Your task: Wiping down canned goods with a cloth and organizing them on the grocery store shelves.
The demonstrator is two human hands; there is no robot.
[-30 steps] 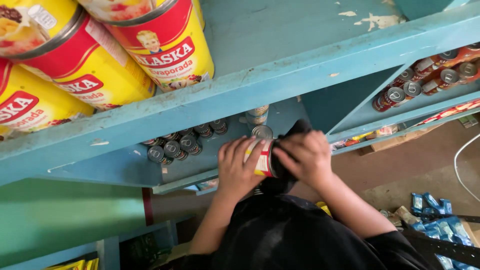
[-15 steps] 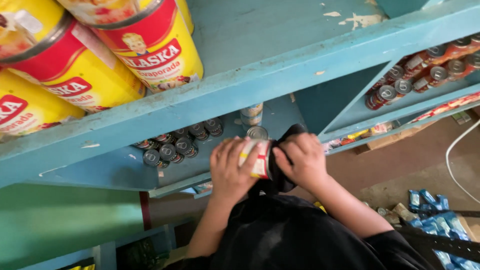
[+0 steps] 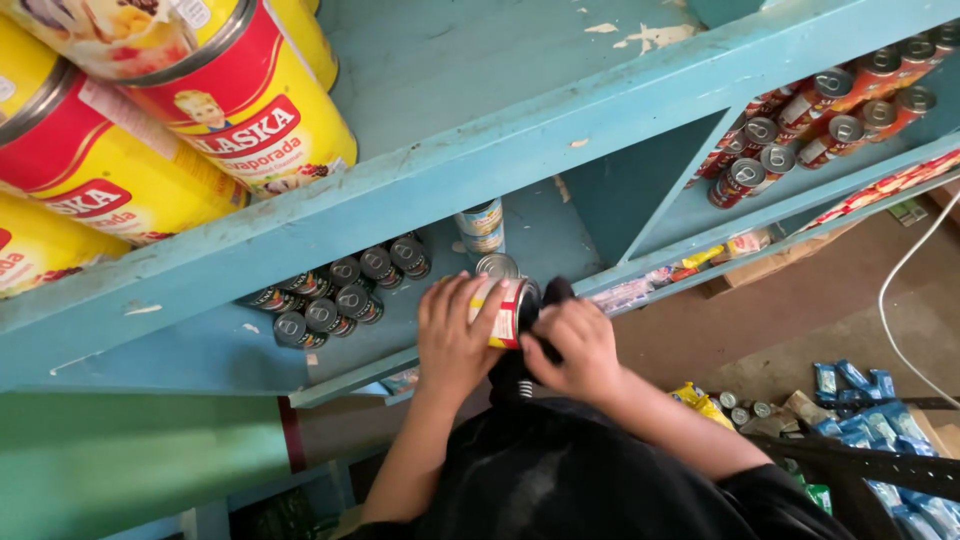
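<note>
My left hand (image 3: 455, 335) grips a small red, yellow and white can (image 3: 505, 312) held on its side at the front edge of the lower blue shelf (image 3: 330, 375). My right hand (image 3: 575, 345) presses a black cloth (image 3: 548, 300) against the can's end. Just behind the can stands another silver-topped can (image 3: 496, 266), with two stacked blue-labelled cans (image 3: 481, 225) further back.
Several dark cans (image 3: 335, 290) stand in rows on the lower shelf to the left. Big yellow and red cans (image 3: 200, 110) fill the top shelf. Red cans (image 3: 830, 105) sit in the right compartment. Blue packets (image 3: 880, 420) and small cans lie on the floor at right.
The view has shifted slightly. Both hands stay on the can, and the right hand with the cloth has moved a little across its end.
</note>
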